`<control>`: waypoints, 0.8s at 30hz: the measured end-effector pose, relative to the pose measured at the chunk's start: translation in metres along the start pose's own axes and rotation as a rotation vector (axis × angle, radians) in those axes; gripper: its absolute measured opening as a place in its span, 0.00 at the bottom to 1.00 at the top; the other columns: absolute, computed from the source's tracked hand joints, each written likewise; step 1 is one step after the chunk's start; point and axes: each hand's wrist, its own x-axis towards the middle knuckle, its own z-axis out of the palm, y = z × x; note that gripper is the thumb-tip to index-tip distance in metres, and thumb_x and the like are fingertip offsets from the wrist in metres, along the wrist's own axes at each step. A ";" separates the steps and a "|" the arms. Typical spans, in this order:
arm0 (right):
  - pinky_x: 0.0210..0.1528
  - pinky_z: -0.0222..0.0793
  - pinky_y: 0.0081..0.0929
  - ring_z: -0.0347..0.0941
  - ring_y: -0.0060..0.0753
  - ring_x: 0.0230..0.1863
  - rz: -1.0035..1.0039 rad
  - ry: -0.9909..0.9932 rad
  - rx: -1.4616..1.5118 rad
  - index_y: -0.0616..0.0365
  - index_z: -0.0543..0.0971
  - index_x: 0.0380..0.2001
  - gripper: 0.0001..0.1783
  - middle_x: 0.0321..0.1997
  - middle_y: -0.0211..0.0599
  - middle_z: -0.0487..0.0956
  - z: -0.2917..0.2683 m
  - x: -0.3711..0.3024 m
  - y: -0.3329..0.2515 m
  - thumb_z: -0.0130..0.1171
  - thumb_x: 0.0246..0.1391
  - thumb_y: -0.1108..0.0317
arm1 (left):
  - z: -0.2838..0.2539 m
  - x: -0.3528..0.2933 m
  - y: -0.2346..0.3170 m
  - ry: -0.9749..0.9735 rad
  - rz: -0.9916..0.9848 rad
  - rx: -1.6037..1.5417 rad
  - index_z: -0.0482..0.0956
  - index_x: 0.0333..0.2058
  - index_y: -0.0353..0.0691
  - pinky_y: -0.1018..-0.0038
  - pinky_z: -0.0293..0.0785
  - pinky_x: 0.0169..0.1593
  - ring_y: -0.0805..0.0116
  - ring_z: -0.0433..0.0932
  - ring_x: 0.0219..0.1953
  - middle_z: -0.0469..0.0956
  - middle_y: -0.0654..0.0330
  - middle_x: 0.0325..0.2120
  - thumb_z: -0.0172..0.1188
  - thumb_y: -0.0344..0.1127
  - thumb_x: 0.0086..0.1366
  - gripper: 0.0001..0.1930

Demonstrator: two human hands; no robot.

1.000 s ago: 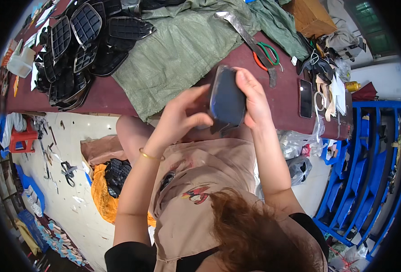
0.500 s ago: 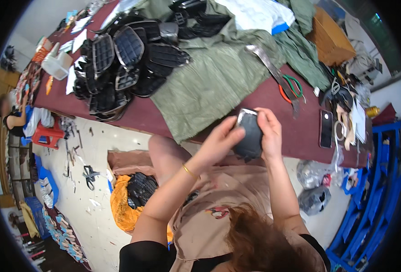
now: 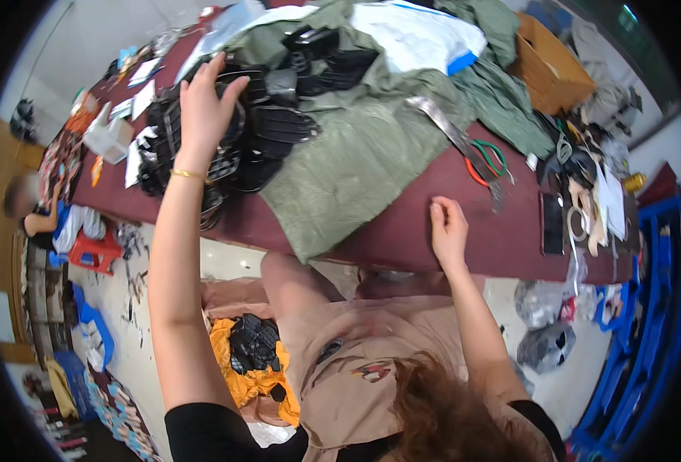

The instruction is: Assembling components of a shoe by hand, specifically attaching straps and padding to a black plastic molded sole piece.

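Note:
At the far left of the table, my left hand (image 3: 206, 112) reaches over a heap of black quilted pads (image 3: 279, 127) with shiny edges. Its thumb and fingers are apart, and I see nothing held in it; whether it touches the pads I cannot tell. My right hand (image 3: 450, 233) hovers by the table's near edge, its fingers loosely curled together with nothing visible in them. Between the hands lies a green woven sheet (image 3: 348, 165). Beyond my right hand are scissors (image 3: 488, 163) with red and green handles, beside a metal strip (image 3: 439, 117).
An orange bag (image 3: 233, 381) holding black pads (image 3: 254, 344) sits low beside my left leg. A phone (image 3: 552, 223) lies on the maroon tabletop (image 3: 402, 239) at right. A cardboard box (image 3: 552, 65) stands behind. Blue shelving (image 3: 637, 339) borders the right; another person (image 3: 40, 223) sits far left.
The black pad that both hands held is no longer in them. My left hand has moved up and left to the heap, while my right stays near the table edge with its fingers curled.

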 end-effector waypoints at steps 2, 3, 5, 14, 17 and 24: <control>0.32 0.66 0.25 0.71 0.32 0.29 0.036 -0.029 0.015 0.61 0.75 0.33 0.06 0.29 0.40 0.74 0.002 -0.001 -0.004 0.52 0.53 0.72 | 0.016 -0.025 0.046 -0.112 0.027 -0.128 0.71 0.49 0.40 0.51 0.54 0.58 0.56 0.71 0.49 0.75 0.54 0.43 0.61 0.41 0.55 0.23; 0.32 0.66 0.26 0.71 0.34 0.29 0.060 -0.053 0.047 0.61 0.75 0.33 0.06 0.29 0.40 0.74 0.004 0.003 -0.004 0.53 0.53 0.72 | 0.020 -0.038 0.067 -0.177 0.081 -0.141 0.72 0.47 0.41 0.52 0.54 0.58 0.57 0.70 0.51 0.75 0.55 0.44 0.61 0.40 0.55 0.21; 0.33 0.67 0.26 0.72 0.36 0.30 0.045 -0.051 0.055 0.62 0.75 0.32 0.05 0.30 0.41 0.75 0.001 0.022 0.003 0.53 0.52 0.73 | 0.028 -0.065 0.100 -0.318 0.221 -0.155 0.73 0.45 0.41 0.56 0.52 0.61 0.57 0.68 0.54 0.75 0.55 0.43 0.61 0.36 0.55 0.18; 0.36 0.67 0.36 0.72 0.46 0.33 -0.214 0.048 -0.891 0.59 0.74 0.37 0.14 0.28 0.43 0.74 0.017 0.160 0.052 0.60 0.46 0.67 | 0.042 -0.119 0.147 -0.563 0.091 -0.683 0.76 0.40 0.38 0.70 0.67 0.50 0.58 0.75 0.43 0.77 0.53 0.36 0.61 0.33 0.56 0.13; 0.33 0.68 0.35 0.73 0.45 0.29 -0.188 -0.080 -0.340 0.57 0.74 0.37 0.14 0.29 0.42 0.75 0.010 0.154 0.019 0.61 0.44 0.67 | 0.057 -0.141 0.163 -0.567 -0.213 -0.853 0.76 0.41 0.35 0.74 0.68 0.48 0.65 0.75 0.42 0.78 0.55 0.37 0.58 0.34 0.60 0.12; 0.21 0.65 0.17 0.70 0.20 0.20 0.521 -0.748 0.590 0.63 0.70 0.41 0.18 0.36 0.32 0.73 -0.039 0.056 -0.124 0.63 0.46 0.73 | 0.045 -0.128 0.228 -0.241 -0.838 -1.727 0.74 0.42 0.30 0.79 0.67 0.46 0.75 0.73 0.42 0.76 0.58 0.41 0.53 0.35 0.64 0.14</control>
